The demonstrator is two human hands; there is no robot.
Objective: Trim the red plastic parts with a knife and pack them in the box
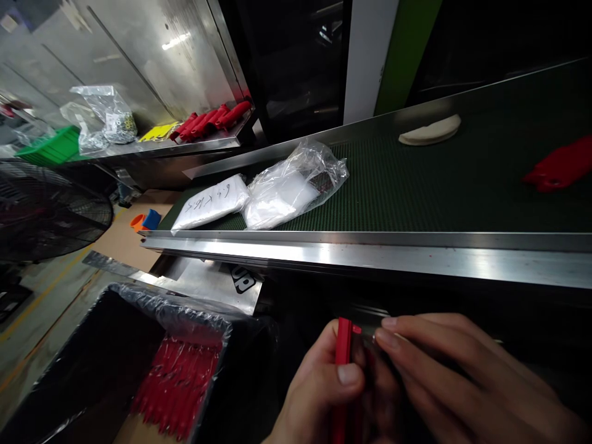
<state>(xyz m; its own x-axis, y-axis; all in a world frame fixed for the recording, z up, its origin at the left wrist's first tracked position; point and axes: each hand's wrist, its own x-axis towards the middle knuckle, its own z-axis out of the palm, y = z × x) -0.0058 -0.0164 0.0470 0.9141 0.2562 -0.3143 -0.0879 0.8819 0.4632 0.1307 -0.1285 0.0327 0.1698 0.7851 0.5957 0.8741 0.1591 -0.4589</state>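
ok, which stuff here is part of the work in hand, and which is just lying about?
In hand:
left hand
right hand
red part
lined box of red parts

Lying about:
plastic bags on belt
white piece
fan
green tray

Handwritten scrawl on white bag (pixel 211 203) (illegible), upside-down black letters "up" on metal plate (pixel 217 285)

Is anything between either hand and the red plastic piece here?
No. The left hand already grips the red plastic piece between thumb and fingers, and the right hand has its fingertips at the piece's top edge. Nothing visible separates them.
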